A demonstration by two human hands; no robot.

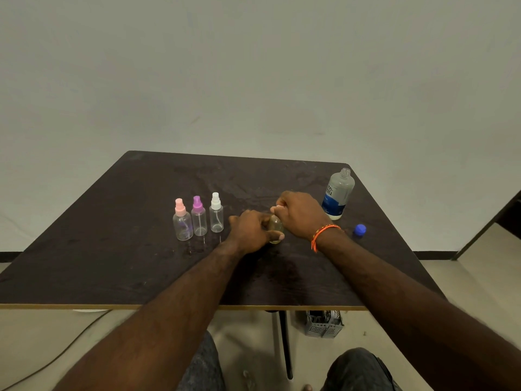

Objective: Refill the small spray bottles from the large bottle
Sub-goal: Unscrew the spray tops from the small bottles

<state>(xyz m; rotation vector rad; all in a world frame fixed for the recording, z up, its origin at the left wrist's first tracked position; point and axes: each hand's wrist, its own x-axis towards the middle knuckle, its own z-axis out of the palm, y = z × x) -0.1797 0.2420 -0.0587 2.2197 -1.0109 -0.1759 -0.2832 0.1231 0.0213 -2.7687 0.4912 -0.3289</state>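
Nearest the camera, the person's two forearms reach out over the dark bench point(112, 249). The large bottle point(337, 194) stands upright and uncapped at the bench's far right, its blue cap point(360, 230) lying just beside it. The left hand point(251, 230) curls its fingers round a small clear bottle point(275, 229) at mid-bench while the right hand point(300, 214) closes its fingers over that bottle's top; to their left stand three capped spray bottles, pink-topped point(181, 221), purple-topped point(199, 217) and white-topped point(216, 213).
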